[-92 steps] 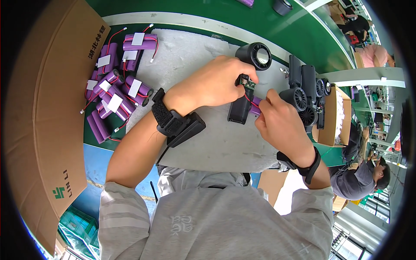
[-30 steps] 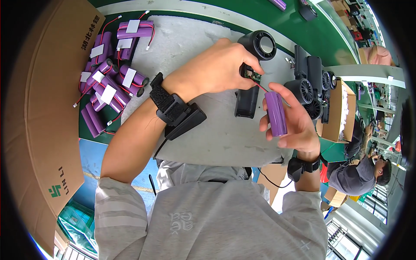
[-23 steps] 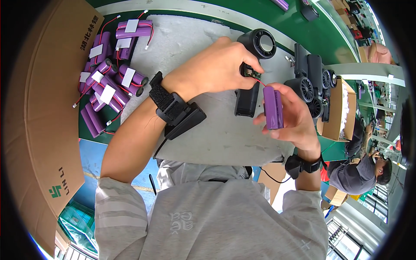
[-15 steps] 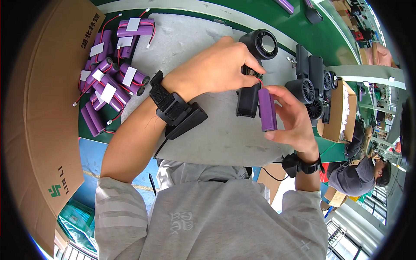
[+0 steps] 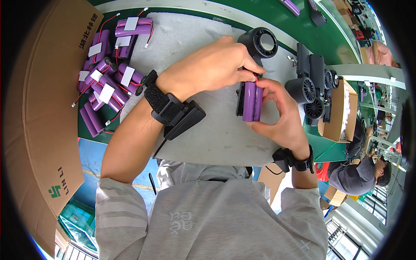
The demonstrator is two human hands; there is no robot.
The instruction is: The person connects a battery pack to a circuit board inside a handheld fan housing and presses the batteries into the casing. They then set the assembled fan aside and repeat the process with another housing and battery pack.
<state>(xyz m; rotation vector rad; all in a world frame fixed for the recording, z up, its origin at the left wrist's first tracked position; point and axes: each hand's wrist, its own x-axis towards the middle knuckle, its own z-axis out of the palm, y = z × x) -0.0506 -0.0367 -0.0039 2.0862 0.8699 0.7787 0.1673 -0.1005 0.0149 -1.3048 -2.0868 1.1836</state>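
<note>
A black handheld fan (image 5: 263, 42) lies over the grey-white mat, its round head at the far end. My left hand (image 5: 221, 65) is closed at the fan's neck, thumb and forefinger close together by a red wire; the other fingertips are hidden. My right hand (image 5: 284, 115) grips a purple two-cell battery pack (image 5: 251, 103) between thumb and fingers. The pack lies over the fan's handle (image 5: 239, 102), whose dark left edge shows beside it. Whether the pack sits inside the handle cannot be made out.
Several purple battery packs (image 5: 107, 93) with white labels and wires are heaped at left, beside a tall cardboard box (image 5: 43, 108). At right lie several black fans (image 5: 301, 91) and an open carton (image 5: 346, 112). A person (image 5: 357, 175) is farther right.
My right hand has moved left with the battery pack, bringing it from beside the handle to over it. The pack has turned so both cells show. My left hand has barely moved.
</note>
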